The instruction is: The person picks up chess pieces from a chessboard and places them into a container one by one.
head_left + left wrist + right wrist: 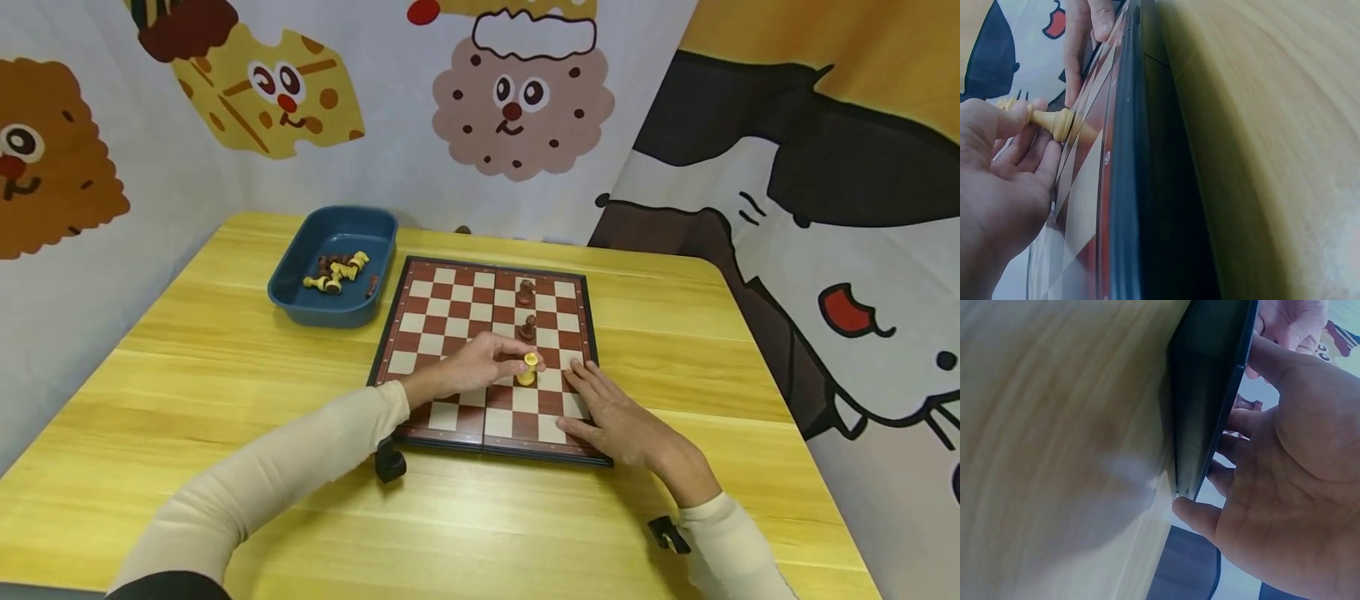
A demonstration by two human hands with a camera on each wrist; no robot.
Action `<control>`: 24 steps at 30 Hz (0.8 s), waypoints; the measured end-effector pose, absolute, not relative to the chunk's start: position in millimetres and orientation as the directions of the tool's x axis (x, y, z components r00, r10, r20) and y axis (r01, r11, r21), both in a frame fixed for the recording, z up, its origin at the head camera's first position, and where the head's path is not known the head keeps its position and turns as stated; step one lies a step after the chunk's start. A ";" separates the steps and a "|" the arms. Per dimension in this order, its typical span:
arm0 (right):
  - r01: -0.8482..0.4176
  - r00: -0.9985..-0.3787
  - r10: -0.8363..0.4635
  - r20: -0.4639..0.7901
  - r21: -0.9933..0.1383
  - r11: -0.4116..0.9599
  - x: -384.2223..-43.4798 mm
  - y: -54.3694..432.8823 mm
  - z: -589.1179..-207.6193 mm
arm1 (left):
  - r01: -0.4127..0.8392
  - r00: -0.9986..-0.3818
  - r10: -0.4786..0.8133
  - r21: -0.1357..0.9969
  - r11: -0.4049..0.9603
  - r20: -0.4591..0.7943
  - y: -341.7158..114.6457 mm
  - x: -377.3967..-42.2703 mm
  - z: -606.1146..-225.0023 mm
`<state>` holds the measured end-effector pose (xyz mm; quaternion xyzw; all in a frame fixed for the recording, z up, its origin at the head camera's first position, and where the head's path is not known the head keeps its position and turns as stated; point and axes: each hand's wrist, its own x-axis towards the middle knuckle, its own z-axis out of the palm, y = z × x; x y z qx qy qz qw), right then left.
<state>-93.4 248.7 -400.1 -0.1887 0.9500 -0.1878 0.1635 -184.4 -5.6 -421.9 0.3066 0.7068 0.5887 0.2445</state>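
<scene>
A white printed wall covering (405, 192) surrounds the far side of the tabletop (705, 333), bending at about ten o'clock. Between nine and ten o'clock it shows an orange-brown biscuit face (63, 158); between ten and eleven, a yellow cheese face (270, 92); at twelve, a pinkish-brown scalloped biscuit face (525, 117) under a white cap. From two to four o'clock spreads a large black-and-white cartoon animal (847, 192) with a red mouth, an orange area (862, 50) above it. The tabletop is yellow wood-grain with a rounded far corner near two o'clock; a soft pale sheen lies toward six.
</scene>
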 end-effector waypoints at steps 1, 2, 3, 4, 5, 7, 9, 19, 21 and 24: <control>-0.296 -0.876 -0.419 -0.240 -0.419 0.858 -93.1 248.8 -400.4 | 0.140 -0.690 0.723 0.983 0.117 0.012 -5.5 -184.5 -421.8; -0.295 -0.876 -0.419 -0.239 -0.420 0.858 -92.8 248.9 -400.5 | 0.136 -0.690 0.723 0.983 0.119 0.008 -5.4 -184.6 -421.6; -0.295 -0.876 -0.418 -0.240 -0.419 0.859 -92.4 249.1 -400.6 | 0.126 -0.693 0.721 0.985 0.117 0.003 -5.0 -184.6 -421.0; -0.294 -0.877 -0.417 -0.240 -0.420 0.859 -92.1 249.2 -400.6 | 0.113 -0.695 0.719 0.987 0.116 -0.005 -4.6 -184.2 -419.6; -0.294 -0.876 -0.417 -0.241 -0.421 0.858 -91.9 249.3 -400.5 | 0.110 -0.697 0.717 0.987 0.120 -0.010 -4.3 -183.8 -417.8; -0.296 -0.876 -0.418 -0.240 -0.418 0.859 -91.9 249.9 -400.8 | 0.111 -0.700 0.714 0.987 0.119 -0.007 -3.2 -183.2 -412.9; -0.295 -0.878 -0.416 -0.237 -0.418 0.859 -92.3 250.2 -401.0 | 0.122 -0.699 0.715 0.987 0.104 0.011 -1.3 -183.6 -408.3; -0.301 -0.873 -0.426 -0.237 -0.426 0.853 -93.4 248.6 -402.1 | 0.063 -0.700 0.714 0.995 0.078 -0.012 -3.7 -188.1 -401.6; -0.299 -0.876 -0.422 -0.234 -0.424 0.855 -92.7 249.3 -402.2 | 0.036 -0.700 0.714 0.998 0.046 -0.008 -4.9 -189.6 -400.0; -0.301 -0.878 -0.422 -0.224 -0.426 0.853 -92.0 249.7 -402.2 | 0.011 -0.697 0.717 1.000 0.028 -0.013 -8.2 -192.7 -396.3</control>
